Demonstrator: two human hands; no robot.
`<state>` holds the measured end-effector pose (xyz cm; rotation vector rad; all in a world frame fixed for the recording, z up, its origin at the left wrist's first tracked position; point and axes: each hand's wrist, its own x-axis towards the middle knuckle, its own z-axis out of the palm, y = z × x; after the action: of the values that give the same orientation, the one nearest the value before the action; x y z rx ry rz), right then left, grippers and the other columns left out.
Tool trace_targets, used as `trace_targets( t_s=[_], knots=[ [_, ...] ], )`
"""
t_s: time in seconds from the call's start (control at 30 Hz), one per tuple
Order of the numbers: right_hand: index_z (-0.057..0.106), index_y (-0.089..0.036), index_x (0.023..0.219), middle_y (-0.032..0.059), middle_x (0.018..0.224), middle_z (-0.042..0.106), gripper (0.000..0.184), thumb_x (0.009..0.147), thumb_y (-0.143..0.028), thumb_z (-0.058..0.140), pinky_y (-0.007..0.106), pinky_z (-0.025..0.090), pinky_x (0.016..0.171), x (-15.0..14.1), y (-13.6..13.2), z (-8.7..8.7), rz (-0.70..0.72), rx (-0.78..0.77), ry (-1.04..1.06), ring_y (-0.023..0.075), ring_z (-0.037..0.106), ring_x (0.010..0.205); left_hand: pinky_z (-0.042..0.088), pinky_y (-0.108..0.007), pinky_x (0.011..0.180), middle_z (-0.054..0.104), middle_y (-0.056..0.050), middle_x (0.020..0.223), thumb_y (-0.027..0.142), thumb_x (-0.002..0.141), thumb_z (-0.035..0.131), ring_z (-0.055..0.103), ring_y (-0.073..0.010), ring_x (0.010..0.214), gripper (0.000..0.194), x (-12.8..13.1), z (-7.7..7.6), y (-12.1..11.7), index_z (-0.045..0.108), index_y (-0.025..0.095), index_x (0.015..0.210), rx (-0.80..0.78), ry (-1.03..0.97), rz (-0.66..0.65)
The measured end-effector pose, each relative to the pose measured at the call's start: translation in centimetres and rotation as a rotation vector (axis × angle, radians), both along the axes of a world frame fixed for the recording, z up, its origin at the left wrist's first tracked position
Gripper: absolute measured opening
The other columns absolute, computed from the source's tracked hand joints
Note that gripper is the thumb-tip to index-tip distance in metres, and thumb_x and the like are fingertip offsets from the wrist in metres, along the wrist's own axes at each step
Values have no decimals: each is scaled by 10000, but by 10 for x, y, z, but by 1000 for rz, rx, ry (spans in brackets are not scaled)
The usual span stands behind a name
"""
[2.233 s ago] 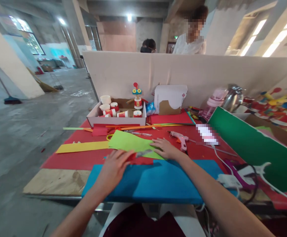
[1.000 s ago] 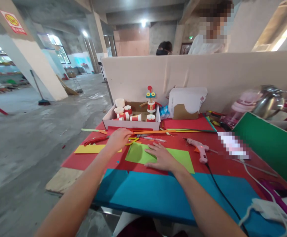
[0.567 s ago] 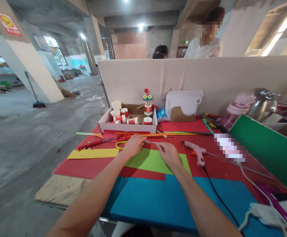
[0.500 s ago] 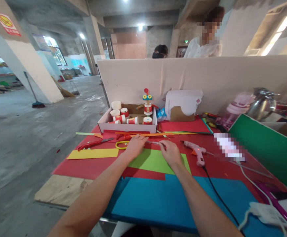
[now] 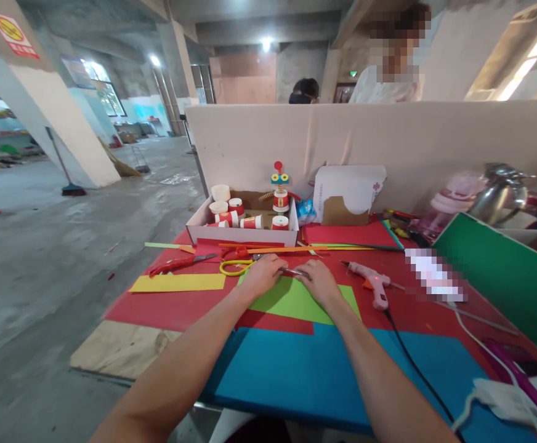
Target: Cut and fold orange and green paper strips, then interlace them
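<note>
My left hand (image 5: 263,275) and my right hand (image 5: 320,280) are held close together over a light green sheet of paper (image 5: 296,299). Between them runs a thin, greyish stick-like thing (image 5: 291,271), with the fingers of each hand closed on one of its ends; its exact kind is too small to tell. Just left of my left hand lie scissors with yellow handles (image 5: 234,267). A pink glue gun (image 5: 369,282) rests to the right of my right hand, its small red light on.
A shallow box (image 5: 241,235) of red and white paper cups stands at the back, with a cup figure (image 5: 280,195) rising from it. Red-handled scissors (image 5: 171,265) and a yellow strip (image 5: 178,282) lie left. A green board (image 5: 504,283) and cables are at right.
My hands have drawn slightly closer together, and the thin stick now looks darker and more tilted. The view has shifted slightly; the things on the table stay in place.
</note>
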<state>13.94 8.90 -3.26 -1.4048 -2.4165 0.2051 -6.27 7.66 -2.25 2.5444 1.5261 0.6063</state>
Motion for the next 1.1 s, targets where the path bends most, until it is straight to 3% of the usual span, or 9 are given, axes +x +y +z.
trace_targets(
  t_s=[0.23, 0.43, 0.53, 0.73, 0.93, 1.1],
  knots=[
    [738, -200, 938, 113, 887, 698, 191, 885, -262, 565, 378, 406, 774, 42, 11, 0, -353, 133, -86, 256, 589, 829, 471, -312, 919, 698, -56, 1051, 171, 908, 463, 596, -208, 1019, 261, -42, 19, 9, 705, 215, 996, 82, -67, 317],
    [702, -200, 1097, 119, 947, 690, 288, 904, -316, 522, 389, 403, 791, 30, 6, -1, -332, 255, -9, 269, 565, 874, 468, -320, 887, 713, -41, 1016, 194, 914, 444, 604, -222, 1009, 272, -86, 31, 13, 699, 243, 996, 81, 15, 571],
    [713, -190, 1070, 115, 958, 700, 295, 920, -302, 484, 396, 417, 836, 21, 2, -1, -241, 245, 65, 261, 575, 892, 466, -313, 880, 708, -47, 1033, 304, 916, 515, 605, -229, 1015, 232, -89, 28, 14, 676, 230, 1066, 25, 18, 548],
    [734, -204, 961, 106, 970, 725, 289, 925, -258, 453, 412, 445, 869, 16, -2, -2, -162, 265, 182, 253, 615, 886, 453, -320, 913, 644, -71, 1156, 447, 810, 677, 561, -249, 1091, 404, -74, 22, 12, 624, 230, 1147, -31, 63, 450],
    [736, -216, 913, 96, 913, 735, 298, 914, -246, 440, 405, 479, 840, 13, -1, -2, -162, 278, 234, 246, 631, 844, 473, -286, 767, 600, -57, 1097, 364, 801, 681, 594, -218, 987, 266, -65, 21, 10, 625, 233, 1025, -117, 76, 426],
    [732, -200, 895, 106, 892, 731, 311, 923, -257, 427, 398, 494, 834, 10, -1, -1, -142, 264, 274, 248, 635, 844, 467, -285, 765, 604, -57, 1045, 266, 828, 622, 607, -210, 949, 164, -58, 16, 11, 614, 222, 986, -129, 37, 408]
  ],
)
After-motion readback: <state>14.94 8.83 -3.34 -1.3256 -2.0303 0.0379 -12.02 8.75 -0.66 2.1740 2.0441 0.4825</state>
